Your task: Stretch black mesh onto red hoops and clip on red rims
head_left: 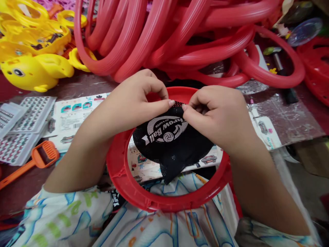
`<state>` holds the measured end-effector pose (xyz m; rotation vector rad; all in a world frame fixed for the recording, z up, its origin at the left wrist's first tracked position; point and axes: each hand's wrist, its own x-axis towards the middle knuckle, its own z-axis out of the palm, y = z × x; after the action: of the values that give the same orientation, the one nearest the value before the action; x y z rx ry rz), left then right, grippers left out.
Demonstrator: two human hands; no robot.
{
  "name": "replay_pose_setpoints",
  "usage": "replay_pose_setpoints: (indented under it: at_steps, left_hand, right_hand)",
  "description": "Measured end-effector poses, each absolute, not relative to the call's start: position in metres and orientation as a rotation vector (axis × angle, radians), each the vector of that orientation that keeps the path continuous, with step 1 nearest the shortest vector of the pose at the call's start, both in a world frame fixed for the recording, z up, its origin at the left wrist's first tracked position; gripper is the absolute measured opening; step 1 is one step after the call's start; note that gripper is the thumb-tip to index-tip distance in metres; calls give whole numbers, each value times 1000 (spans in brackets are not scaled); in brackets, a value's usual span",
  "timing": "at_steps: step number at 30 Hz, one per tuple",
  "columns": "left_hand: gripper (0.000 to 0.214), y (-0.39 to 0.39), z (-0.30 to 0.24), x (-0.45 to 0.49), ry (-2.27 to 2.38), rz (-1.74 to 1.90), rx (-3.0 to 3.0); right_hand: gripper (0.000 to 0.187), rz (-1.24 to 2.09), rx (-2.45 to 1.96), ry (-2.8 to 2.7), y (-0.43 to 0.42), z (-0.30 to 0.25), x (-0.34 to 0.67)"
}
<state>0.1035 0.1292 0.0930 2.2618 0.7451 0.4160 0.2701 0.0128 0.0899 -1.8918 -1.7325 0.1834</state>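
A red plastic ring (164, 203) rests against my lap and the table edge, tilted up. Black mesh fabric (180, 145) printed with "Throw Ball" in white hangs across its upper part, with a loose tail pointing down. My left hand (144, 99) pinches the fabric's top edge at the far rim, thumb tip on the mesh. Close beside it, my right hand (216, 113) pinches the same edge with thumb and curled fingers. Their fingertips are a small gap apart. The far rim is partly covered by both hands.
Red hoop-shaped rings (190, 58) are heaped at the back. Yellow duck-like plastic parts (38, 72) lie at the back left. Trays of small beads (33, 115) and an orange scoop (45, 154) are on the left. A hammer (282, 72) lies right, and printed cardboard (77, 116) is underneath.
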Motion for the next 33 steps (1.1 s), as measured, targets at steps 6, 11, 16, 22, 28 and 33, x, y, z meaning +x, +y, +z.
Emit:
replay_pose_setpoints:
  at_steps: [6,11,16,22,28,33]
  left_hand:
    - [21,119,104,98,740,499,2278]
    - [22,117,108,93,714,534,2291]
    - [26,114,109,90,715,548,2336]
    - [26,109,108,90,761,609,2324]
    - [23,107,110,87,751,619,2336]
    - [17,110,112,78,683,537,2350]
  right_hand:
    - [25,-4,-1955,-1784,5,99,261]
    - [26,-39,-1968,-1752,2,105,254]
    - [28,-62,-1974,-1728,2,109,249]
    - [31,-113,-1972,-1663,0,110,246]
    - [25,-221,-1910,-1773,-20,107,241]
    - [25,-370,-1868,-1854,-33,99,234]
